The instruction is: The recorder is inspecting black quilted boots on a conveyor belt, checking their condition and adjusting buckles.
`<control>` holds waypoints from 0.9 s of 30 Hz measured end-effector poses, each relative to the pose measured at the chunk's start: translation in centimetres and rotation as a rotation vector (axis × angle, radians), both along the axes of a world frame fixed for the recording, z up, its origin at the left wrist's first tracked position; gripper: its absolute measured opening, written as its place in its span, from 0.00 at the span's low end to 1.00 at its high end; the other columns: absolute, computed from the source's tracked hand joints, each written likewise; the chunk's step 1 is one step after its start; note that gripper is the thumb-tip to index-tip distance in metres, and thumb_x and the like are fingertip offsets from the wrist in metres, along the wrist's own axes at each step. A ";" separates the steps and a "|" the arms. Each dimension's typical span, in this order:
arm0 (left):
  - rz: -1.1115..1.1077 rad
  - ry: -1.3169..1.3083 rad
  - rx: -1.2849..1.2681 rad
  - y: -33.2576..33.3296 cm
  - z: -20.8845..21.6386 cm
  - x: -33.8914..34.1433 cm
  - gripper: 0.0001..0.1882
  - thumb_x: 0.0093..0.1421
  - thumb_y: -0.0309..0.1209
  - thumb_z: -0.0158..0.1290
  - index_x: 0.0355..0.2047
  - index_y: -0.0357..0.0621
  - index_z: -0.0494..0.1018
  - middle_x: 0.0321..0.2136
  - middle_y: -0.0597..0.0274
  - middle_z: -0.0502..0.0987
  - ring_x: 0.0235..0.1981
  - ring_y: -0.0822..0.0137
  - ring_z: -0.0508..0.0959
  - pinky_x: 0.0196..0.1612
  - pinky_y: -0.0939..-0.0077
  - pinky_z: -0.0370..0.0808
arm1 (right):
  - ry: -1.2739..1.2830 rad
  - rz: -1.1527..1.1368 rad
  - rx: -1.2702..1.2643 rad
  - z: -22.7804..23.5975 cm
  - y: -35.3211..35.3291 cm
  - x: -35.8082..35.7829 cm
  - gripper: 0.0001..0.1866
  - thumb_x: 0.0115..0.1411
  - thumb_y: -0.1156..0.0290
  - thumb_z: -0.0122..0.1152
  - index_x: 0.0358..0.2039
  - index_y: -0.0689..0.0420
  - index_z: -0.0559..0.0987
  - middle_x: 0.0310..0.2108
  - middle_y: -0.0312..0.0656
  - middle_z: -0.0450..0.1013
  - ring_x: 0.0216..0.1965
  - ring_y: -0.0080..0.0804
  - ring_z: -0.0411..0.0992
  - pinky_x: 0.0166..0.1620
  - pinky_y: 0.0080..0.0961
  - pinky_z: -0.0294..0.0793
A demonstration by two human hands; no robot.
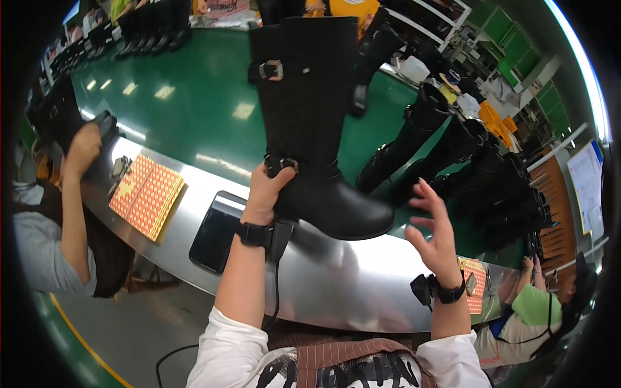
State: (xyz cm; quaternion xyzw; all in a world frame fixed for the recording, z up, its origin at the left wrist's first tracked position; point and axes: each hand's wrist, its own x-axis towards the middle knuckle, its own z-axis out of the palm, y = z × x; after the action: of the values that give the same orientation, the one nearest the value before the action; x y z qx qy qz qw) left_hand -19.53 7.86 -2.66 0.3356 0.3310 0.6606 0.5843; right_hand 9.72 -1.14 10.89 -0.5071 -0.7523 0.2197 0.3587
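Observation:
A tall black boot (pixel 304 123) with buckled straps at the shaft and ankle stands upright in front of me, its toe pointing right. My left hand (pixel 265 191) is closed around its ankle, the thumb lying by the ankle buckle. Just right of the toe, my right hand (pixel 435 229) is raised with its fingers apart, holding nothing and not touching the boot. Both wrists wear black straps with small devices. A black phone (pixel 218 231) lies on the metal table edge (pixel 343 284) beside my left forearm.
Several black boots (pixel 414 132) stand in a row along the right, and more (pixel 152 29) at the far left of the green table (pixel 207 71). A red-patterned notebook (pixel 147 196) lies left of the phone. A co-worker's hand (pixel 84 149) holds a boot at left; another person (pixel 527 317) works at right.

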 end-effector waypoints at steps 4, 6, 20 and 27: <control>-0.017 -0.023 0.012 -0.3 0.4 0.3 0.12 0.50 0.26 0.61 0.35 0.39 0.74 0.31 0.66 0.77 0.32 0.75 0.76 0.40 0.78 0.74 | 0.495 0.169 -0.812 -0.9 2.6 -0.8 0.35 0.63 0.54 0.57 0.65 0.58 0.58 0.37 0.40 0.73 0.29 0.28 0.75 0.36 0.19 0.73; 0.011 0.054 0.022 -0.3 0.7 -0.3 0.14 0.50 0.28 0.63 0.35 0.38 0.73 0.30 0.66 0.78 0.31 0.75 0.76 0.39 0.79 0.74 | 0.252 0.141 -0.862 -2.3 4.0 -1.0 0.25 0.66 0.56 0.51 0.57 0.60 0.67 0.31 0.36 0.75 0.20 0.26 0.71 0.30 0.20 0.70; 0.440 -0.232 -0.182 0.5 0.6 2.2 0.13 0.64 0.41 0.46 0.42 0.47 0.68 0.35 0.65 0.69 0.40 0.68 0.70 0.46 0.67 0.66 | 1.073 -0.166 -0.789 -10.4 23.1 -10.5 0.21 0.62 0.53 0.56 0.46 0.57 0.68 0.35 0.40 0.72 0.26 0.23 0.72 0.24 0.16 0.69; 0.149 -0.234 -0.240 -1.8 1.7 5.4 0.12 0.64 0.37 0.45 0.39 0.41 0.69 0.32 0.63 0.71 0.36 0.70 0.70 0.42 0.71 0.68 | 1.386 -0.279 -0.753 -16.8 40.7 -11.4 0.20 0.66 0.67 0.52 0.53 0.65 0.62 0.46 0.47 0.69 0.40 0.40 0.78 0.36 0.31 0.80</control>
State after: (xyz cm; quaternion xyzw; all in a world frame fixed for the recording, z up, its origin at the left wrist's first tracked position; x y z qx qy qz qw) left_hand -14.11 6.04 -0.93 0.1589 0.3614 0.6923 0.6041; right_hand -1.66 39.59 -5.90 -0.4315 -0.1633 0.6770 0.5733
